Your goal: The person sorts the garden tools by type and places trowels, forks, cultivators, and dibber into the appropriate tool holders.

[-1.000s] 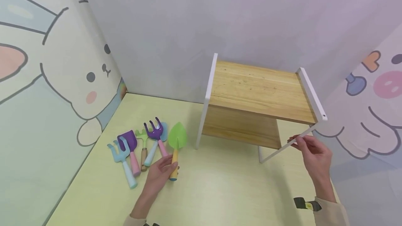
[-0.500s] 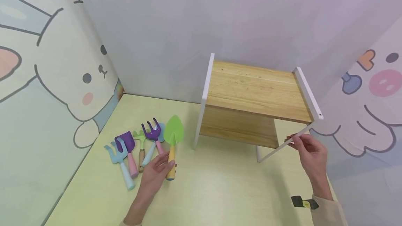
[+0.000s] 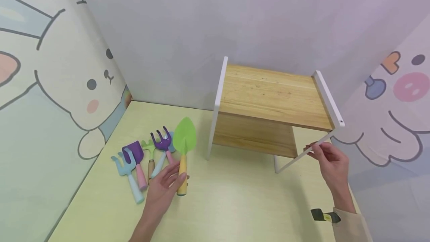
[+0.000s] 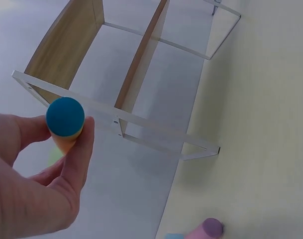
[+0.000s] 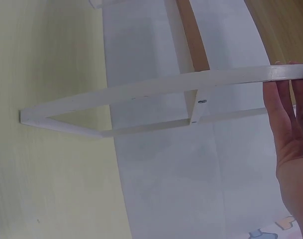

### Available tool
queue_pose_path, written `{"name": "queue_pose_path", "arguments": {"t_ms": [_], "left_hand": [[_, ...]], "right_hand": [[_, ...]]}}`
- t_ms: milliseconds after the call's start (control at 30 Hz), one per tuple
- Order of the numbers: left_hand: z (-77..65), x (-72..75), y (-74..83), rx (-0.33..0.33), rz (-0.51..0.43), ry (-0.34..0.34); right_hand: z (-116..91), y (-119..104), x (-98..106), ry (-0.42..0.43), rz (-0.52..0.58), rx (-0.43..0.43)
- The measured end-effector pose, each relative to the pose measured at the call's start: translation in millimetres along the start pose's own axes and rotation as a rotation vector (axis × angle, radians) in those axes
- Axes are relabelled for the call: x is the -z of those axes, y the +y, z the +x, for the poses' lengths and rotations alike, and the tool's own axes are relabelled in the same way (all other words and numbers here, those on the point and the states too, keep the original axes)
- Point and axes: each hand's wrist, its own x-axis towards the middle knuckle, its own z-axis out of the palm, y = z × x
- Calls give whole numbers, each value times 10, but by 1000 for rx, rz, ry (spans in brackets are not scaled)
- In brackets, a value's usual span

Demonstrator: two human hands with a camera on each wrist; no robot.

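Observation:
My left hand (image 3: 162, 188) holds a garden trowel (image 3: 184, 137) by its yellow handle, the green blade pointing up and away. In the left wrist view, thumb and fingers pinch that handle near its blue end cap (image 4: 65, 116). To the right stands a two-tier shelf (image 3: 275, 98) with wooden boards and a white frame. My right hand (image 3: 330, 163) grips the frame's front right leg between thumb and fingers. Its fingers reach around the white bar (image 5: 141, 89) in the right wrist view; the thumb is hidden there.
Left of the trowel lie a light blue hand fork (image 3: 125, 167), a purple shovel (image 3: 134, 152), a small green rake (image 3: 151, 165), a purple fork (image 3: 162, 143) and a partly covered blue tool (image 3: 158, 165). Printed walls (image 3: 151, 40) enclose the pale tabletop (image 3: 231, 201).
The trowel's blade has risen and shifted a little left, with my left hand still around the handle. My right hand keeps its grip on the shelf leg. The head view has shifted slightly.

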Motion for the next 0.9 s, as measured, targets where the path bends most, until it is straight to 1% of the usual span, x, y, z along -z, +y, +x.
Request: {"name": "queue_pose_path", "arguments": {"t_ms": [100, 200, 333, 467, 567, 700, 900], "left_hand": [[-40, -22, 47, -44, -3, -1], [-82, -48, 98, -90, 3, 2], [-135, -84, 170, -150, 10, 1], [-181, -110, 239, -184, 4, -7], [-209, -122, 281, -204, -9, -22], [-256, -138, 337, -252, -21, -52], [-347, -196, 452, -315, -36, -97]], "right_hand": [[0, 3, -1, -9, 26, 7], [-1, 0, -8, 5, 2, -4], [-4, -2, -12, 13, 2, -9], [-7, 5, -11, 2, 38, -3], [-11, -1, -16, 17, -3, -31], [-11, -17, -18, 45, -76, -84], [-16, -18, 1, 41, -78, -96]]}}
